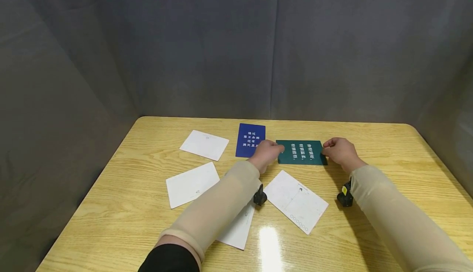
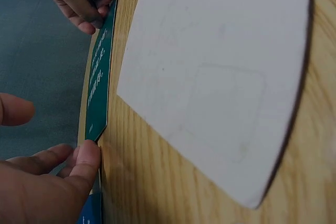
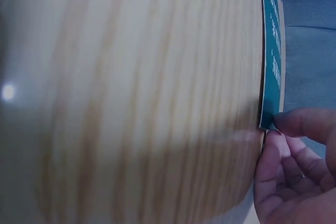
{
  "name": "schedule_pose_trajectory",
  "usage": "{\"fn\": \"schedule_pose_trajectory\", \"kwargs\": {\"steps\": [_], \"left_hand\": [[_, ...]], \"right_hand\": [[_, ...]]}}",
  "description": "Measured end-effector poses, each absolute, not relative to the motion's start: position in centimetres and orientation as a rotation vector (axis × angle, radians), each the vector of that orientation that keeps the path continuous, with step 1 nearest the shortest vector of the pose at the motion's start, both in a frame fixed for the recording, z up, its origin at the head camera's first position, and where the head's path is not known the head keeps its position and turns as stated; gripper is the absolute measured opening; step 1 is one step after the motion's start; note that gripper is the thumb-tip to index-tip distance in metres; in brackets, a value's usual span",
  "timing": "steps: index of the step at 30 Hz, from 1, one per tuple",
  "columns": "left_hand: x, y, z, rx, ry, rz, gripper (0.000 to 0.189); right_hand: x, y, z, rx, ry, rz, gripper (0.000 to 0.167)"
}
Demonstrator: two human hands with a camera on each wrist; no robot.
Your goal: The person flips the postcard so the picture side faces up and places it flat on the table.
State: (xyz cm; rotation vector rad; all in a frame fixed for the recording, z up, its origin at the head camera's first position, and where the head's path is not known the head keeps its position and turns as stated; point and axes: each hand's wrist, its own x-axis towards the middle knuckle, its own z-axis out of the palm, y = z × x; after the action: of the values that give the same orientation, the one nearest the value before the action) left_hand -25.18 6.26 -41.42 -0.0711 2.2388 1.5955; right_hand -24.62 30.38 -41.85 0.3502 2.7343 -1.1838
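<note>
A dark green card (image 1: pixel 286 157) with white lettering lies sideways near the back of the wooden table, between the two hands. My left hand (image 1: pixel 267 153) pinches its left end, the thumb over the edge. At the opposite end my right hand (image 1: pixel 340 152) grips the corner, thumb (image 3: pixel 294 123) on the printed face and the other fingers curled beneath. The left wrist view shows the same green card (image 2: pixel 100 87) nearly edge-on, with both hands at its ends. Just left of it, a blue card (image 1: pixel 251 136) with white lettering is partly covered by my left hand.
A white card with printed circles (image 1: pixel 297 202) lies in front of the green one. Further left are a small white card (image 1: pixel 205 144) and another white card (image 1: pixel 190 185). My left forearm partly hides one more white card (image 1: pixel 238 229). Grey cloth (image 1: pixel 207 50) hangs behind the table.
</note>
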Motion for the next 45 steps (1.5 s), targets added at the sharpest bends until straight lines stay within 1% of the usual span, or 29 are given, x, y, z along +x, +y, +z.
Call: {"fn": "schedule_pose_trajectory", "kwargs": {"steps": [5,8,13,17,20,24,31,38,45], "left_hand": [[-25.1,5.7,-41.4,-0.016,2.243,1.681,0.034],[-25.1,5.3,-41.2,0.025,2.252,1.727,0.032],[-25.2,4.7,-40.9,0.035,2.273,1.736,0.037],[-25.6,3.9,-41.0,0.076,2.252,1.764,0.047],[-26.0,3.1,-40.9,0.104,2.233,1.8,0.054],[-26.4,2.0,-40.6,0.092,2.21,1.846,0.057],[-26.8,-0.1,-40.6,0.024,2.239,1.848,0.061],[-27.3,-2.7,-40.4,0.096,2.23,1.851,0.081],[-27.8,-5.4,-39.9,0.09,2.278,1.822,0.085]], "right_hand": [[-24.7,30.3,-41.6,0.357,2.706,-1.202,0.028],[-24.8,30.3,-41.4,0.361,2.683,-1.232,0.03],[-25.1,30.1,-41.5,0.336,2.668,-1.252,0.033],[-24.9,29.3,-41.2,0.278,2.643,-1.274,0.037],[-24.8,28.3,-40.8,0.239,2.589,-1.358,0.04],[-24.8,27.0,-40.2,0.207,2.524,-1.465,0.043],[-24.9,25.0,-39.9,0.183,2.475,-1.478,0.045],[-25.1,23.2,-39.4,0.106,2.405,-1.539,0.049],[-25.5,21.0,-38.8,0.057,2.352,-1.594,0.048]]}}
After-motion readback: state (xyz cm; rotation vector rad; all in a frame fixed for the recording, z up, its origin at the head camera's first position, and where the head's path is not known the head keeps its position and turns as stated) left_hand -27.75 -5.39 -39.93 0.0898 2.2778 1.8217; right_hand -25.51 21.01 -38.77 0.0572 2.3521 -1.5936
